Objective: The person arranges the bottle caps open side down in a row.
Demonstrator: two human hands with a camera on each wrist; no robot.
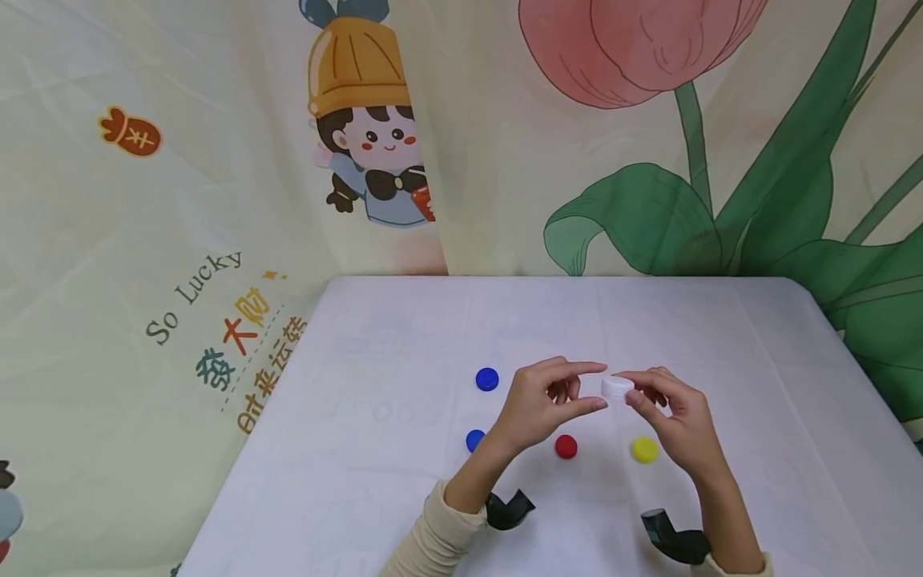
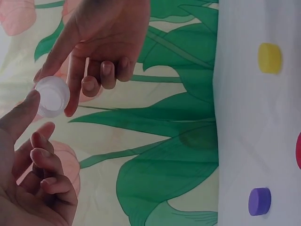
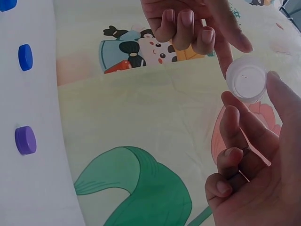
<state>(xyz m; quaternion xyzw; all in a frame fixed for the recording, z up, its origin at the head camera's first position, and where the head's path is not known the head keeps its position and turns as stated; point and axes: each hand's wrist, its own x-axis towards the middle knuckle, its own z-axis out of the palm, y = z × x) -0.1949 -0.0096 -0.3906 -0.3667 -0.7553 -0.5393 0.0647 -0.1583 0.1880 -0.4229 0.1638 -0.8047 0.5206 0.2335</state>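
Observation:
A white plastic bottle cap (image 1: 616, 388) with a ribbed edge is held up above the table. My right hand (image 1: 681, 413) pinches it at the edge between thumb and index finger, as the right wrist view of the cap (image 3: 246, 80) also shows. Just left of it is my left hand (image 1: 541, 401), thumb and index finger stretched out and apart, their tips near the cap's side. That hand's other fingers are loosely bent, and nothing is between thumb and index finger in the head view.
On the white table (image 1: 389, 344) lie blue caps (image 1: 486, 379), a red cap (image 1: 566, 446) and a yellow cap (image 1: 645, 449). A purple cap (image 2: 259, 201) shows in the wrist views. Behind the table hangs a printed cloth (image 1: 476, 160). Black wrist mounts (image 1: 674, 538) sit on both forearms.

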